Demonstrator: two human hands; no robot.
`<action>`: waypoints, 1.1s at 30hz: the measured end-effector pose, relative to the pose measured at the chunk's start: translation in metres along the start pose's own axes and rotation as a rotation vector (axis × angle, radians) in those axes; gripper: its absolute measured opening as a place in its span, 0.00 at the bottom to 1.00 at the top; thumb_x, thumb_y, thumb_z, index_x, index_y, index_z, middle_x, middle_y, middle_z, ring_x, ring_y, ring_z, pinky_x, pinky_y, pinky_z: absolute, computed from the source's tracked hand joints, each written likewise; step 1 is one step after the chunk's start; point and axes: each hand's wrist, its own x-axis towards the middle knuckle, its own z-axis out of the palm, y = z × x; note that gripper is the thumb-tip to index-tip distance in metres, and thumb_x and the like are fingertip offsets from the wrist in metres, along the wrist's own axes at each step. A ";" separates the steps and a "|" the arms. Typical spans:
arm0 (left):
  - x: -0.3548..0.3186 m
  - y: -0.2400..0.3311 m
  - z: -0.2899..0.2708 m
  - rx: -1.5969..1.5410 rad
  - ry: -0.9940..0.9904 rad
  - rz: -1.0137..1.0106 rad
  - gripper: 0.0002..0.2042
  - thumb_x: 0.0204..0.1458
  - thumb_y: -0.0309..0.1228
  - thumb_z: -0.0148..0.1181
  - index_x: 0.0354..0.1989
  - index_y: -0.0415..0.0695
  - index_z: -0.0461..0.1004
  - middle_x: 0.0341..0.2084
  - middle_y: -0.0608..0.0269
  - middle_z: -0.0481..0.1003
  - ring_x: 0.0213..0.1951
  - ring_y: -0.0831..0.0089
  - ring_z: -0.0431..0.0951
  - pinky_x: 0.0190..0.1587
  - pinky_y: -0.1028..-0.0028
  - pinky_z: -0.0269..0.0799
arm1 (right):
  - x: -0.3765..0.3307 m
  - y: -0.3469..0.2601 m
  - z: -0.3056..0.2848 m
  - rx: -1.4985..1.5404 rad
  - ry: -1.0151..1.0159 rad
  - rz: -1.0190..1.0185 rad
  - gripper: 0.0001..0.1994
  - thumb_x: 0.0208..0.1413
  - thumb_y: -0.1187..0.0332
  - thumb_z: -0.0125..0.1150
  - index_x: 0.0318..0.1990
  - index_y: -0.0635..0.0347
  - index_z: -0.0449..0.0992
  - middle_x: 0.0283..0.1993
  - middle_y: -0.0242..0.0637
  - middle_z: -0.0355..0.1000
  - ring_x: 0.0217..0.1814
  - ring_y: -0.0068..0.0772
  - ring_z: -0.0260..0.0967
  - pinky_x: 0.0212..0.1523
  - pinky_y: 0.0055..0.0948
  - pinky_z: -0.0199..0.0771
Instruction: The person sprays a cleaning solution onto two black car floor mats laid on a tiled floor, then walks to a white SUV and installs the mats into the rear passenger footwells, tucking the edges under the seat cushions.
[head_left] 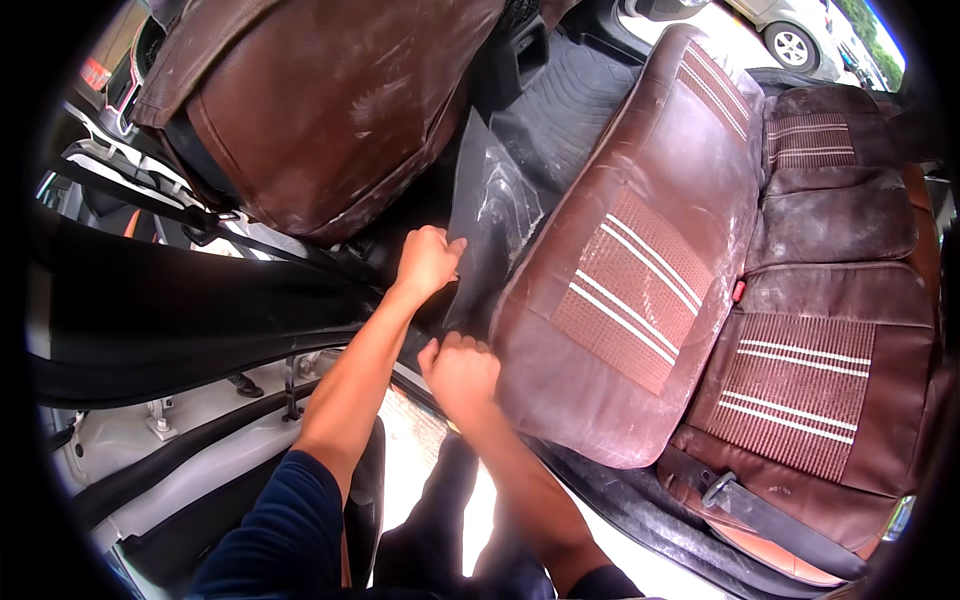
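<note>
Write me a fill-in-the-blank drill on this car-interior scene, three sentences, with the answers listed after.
1. Both hands grip the edge of a black floor ____ beside the rear seat cushion.
2. The left hand is closed on that edge, farther from the person than the ____ hand.
3. The seat covers are brown with panels of ____ stripes.

Missing words: mat; right; white

Brown front seatback (320,100) upper left; seat belt buckle (722,487) lower right; car wheel (792,45) outside.
</note>
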 end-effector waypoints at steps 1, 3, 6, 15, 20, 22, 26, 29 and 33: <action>0.000 0.000 -0.002 -0.053 0.016 -0.035 0.14 0.47 0.33 0.57 0.20 0.32 0.71 0.12 0.52 0.73 0.18 0.64 0.76 0.25 0.70 0.72 | 0.001 0.002 0.003 0.005 -0.003 0.007 0.12 0.42 0.62 0.54 0.17 0.60 0.68 0.17 0.40 0.67 0.19 0.40 0.67 0.19 0.35 0.69; -0.003 -0.017 -0.004 -0.133 0.067 -0.063 0.16 0.46 0.36 0.58 0.22 0.32 0.72 0.14 0.54 0.73 0.19 0.66 0.77 0.27 0.71 0.71 | -0.001 0.001 0.008 0.023 -0.037 0.027 0.12 0.42 0.61 0.55 0.17 0.60 0.68 0.17 0.39 0.67 0.19 0.40 0.67 0.19 0.36 0.68; -0.018 -0.040 -0.002 -0.029 0.100 -0.112 0.22 0.40 0.45 0.64 0.29 0.33 0.74 0.21 0.55 0.75 0.26 0.70 0.76 0.31 0.73 0.70 | 0.009 -0.006 0.013 0.060 -0.046 -0.001 0.14 0.43 0.59 0.55 0.18 0.60 0.68 0.18 0.40 0.68 0.21 0.39 0.69 0.21 0.34 0.70; -0.063 -0.094 -0.002 -0.512 -0.086 -0.297 0.21 0.45 0.39 0.61 0.41 0.35 0.70 0.38 0.57 0.72 0.40 0.71 0.71 0.43 0.79 0.63 | -0.025 -0.007 0.029 0.727 -0.153 0.228 0.34 0.36 0.65 0.68 0.52 0.67 0.59 0.39 0.40 0.67 0.37 0.36 0.65 0.36 0.32 0.67; -0.101 -0.125 0.007 -0.859 0.147 -0.011 0.34 0.51 0.57 0.43 0.54 0.38 0.62 0.49 0.55 0.66 0.53 0.68 0.64 0.55 0.71 0.54 | -0.075 0.035 0.096 0.585 -0.361 0.272 0.39 0.41 0.63 0.66 0.58 0.70 0.52 0.50 0.46 0.61 0.41 0.37 0.65 0.41 0.30 0.67; -0.115 -0.139 0.021 -0.920 0.069 0.192 0.36 0.49 0.53 0.52 0.59 0.39 0.54 0.53 0.56 0.62 0.54 0.70 0.63 0.57 0.72 0.53 | -0.075 0.051 0.126 0.491 -0.400 0.217 0.38 0.41 0.62 0.66 0.57 0.70 0.53 0.51 0.49 0.61 0.42 0.38 0.66 0.42 0.31 0.67; -0.090 -0.176 0.047 -0.406 0.594 0.027 0.19 0.44 0.33 0.63 0.41 0.35 0.66 0.28 0.49 0.75 0.29 0.65 0.77 0.30 0.71 0.70 | -0.084 0.069 0.171 0.582 -0.524 0.417 0.35 0.42 0.61 0.65 0.55 0.71 0.57 0.53 0.52 0.59 0.45 0.41 0.65 0.43 0.33 0.68; -0.070 -0.163 0.030 -0.349 0.715 -0.119 0.12 0.46 0.29 0.60 0.34 0.33 0.66 0.17 0.51 0.73 0.21 0.65 0.76 0.25 0.72 0.68 | -0.126 0.091 0.187 0.580 -0.322 0.556 0.36 0.42 0.60 0.65 0.55 0.72 0.57 0.53 0.52 0.59 0.47 0.40 0.64 0.44 0.33 0.68; -0.063 -0.165 0.021 -0.248 0.677 -0.163 0.11 0.44 0.28 0.61 0.31 0.34 0.67 0.16 0.55 0.72 0.20 0.68 0.73 0.26 0.73 0.67 | -0.157 0.125 0.185 0.354 -0.171 0.953 0.38 0.40 0.59 0.66 0.55 0.73 0.56 0.53 0.53 0.58 0.50 0.43 0.61 0.49 0.35 0.65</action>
